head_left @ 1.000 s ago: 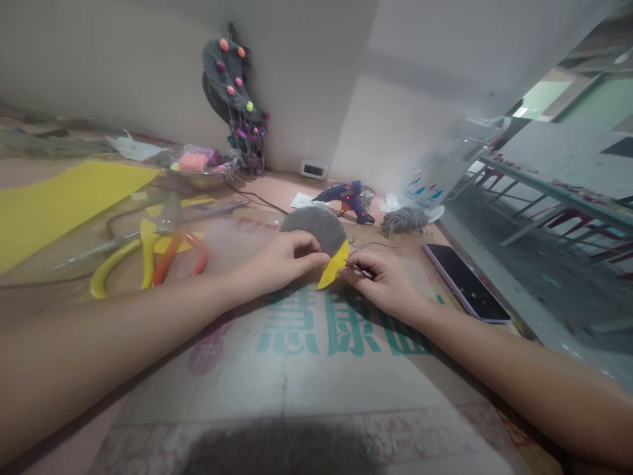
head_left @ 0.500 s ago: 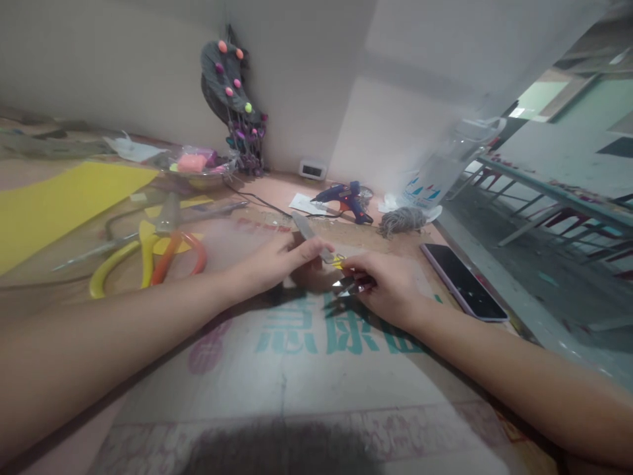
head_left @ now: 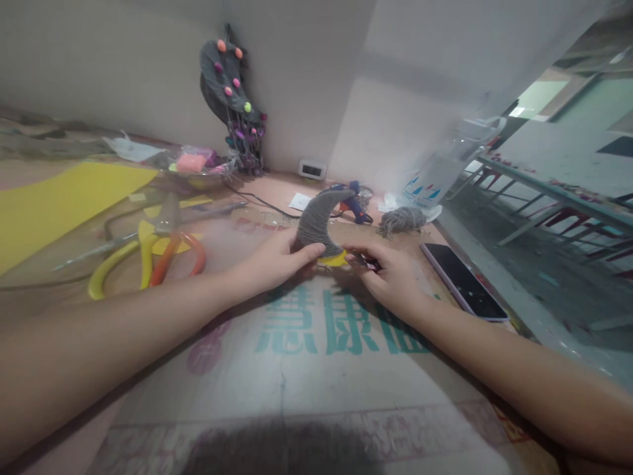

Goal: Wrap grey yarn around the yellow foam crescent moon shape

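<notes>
A crescent wrapped in grey yarn (head_left: pixel 315 222) stands tilted up over the board, its lower end bare and yellow (head_left: pixel 337 259). My left hand (head_left: pixel 281 258) is closed round the crescent's lower left side, thumb across the front. At the yellow end, the fingertips of my right hand (head_left: pixel 388 274) meet the piece. Tucked in that same hand is a small pair of scissors (head_left: pixel 370 262), mostly hidden by the fingers. Beneath both hands lies a flat board with green printed characters (head_left: pixel 346 323).
Behind the crescent sits a blue glue gun (head_left: pixel 357 210), with a ball of grey yarn (head_left: pixel 403 221) to its right. A phone (head_left: pixel 462 280) lies at the right. Yellow- and orange-handled tools (head_left: pixel 148 254) and a yellow sheet (head_left: pixel 74 201) lie left. A decorated grey crescent (head_left: pixel 222 82) hangs by the wall.
The crescent has turned from edge-on to show its broad grey face. The scissor blades, spread in view before, are now tucked into my right hand. Both arms stay nearly where they were.
</notes>
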Available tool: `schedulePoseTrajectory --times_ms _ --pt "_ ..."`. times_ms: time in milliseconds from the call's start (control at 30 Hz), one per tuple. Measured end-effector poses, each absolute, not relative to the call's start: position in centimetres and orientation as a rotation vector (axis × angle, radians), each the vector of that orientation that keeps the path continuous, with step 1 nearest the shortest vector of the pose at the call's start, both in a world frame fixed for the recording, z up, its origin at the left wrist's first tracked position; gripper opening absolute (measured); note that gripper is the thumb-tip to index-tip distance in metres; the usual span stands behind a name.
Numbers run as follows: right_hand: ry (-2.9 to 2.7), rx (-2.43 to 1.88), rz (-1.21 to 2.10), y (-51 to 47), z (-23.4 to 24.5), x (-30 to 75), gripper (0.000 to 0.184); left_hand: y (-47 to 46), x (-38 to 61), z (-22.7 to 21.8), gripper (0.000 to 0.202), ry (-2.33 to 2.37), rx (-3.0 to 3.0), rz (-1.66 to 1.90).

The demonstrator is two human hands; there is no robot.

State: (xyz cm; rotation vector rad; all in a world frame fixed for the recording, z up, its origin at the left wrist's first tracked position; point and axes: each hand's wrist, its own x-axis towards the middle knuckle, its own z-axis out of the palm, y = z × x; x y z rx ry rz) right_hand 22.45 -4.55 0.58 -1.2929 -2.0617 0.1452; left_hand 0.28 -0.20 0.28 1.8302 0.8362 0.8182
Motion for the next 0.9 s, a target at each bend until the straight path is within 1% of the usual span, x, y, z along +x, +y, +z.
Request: schedulePoseTrajectory --times_ms 67,133,400,533,800,900 --pt "-2.070 -1.289 0.157 -4.4 0.5 22.4 0.017 -0.2 0.3 0.4 0.027 0.844 1.840 0.828" --pt "-2.077 -1.283 0.180 -4.4 0.6 22.2 0.015 -0.2 0.3 0.5 0.024 0.848 1.856 0.841" --pt "-2.128 -1.186 0.309 -5.2 1.0 21.6 0.013 -0.3 0.3 0.6 0.025 0.864 1.884 0.812" --pt "-2.139 -1.198 0.320 -5.1 1.0 21.6 0.013 -0.4 0.2 0.8 0.029 0.861 1.863 0.769" --pt "-2.049 -1.259 0.393 -5.0 1.4 21.5 0.018 -0.2 0.3 0.6 0.031 0.768 1.912 0.733" --pt "-2.074 -1.215 0.442 -4.9 1.3 21.3 0.018 -0.3 0.3 0.5 0.032 0.757 1.976 0.738"
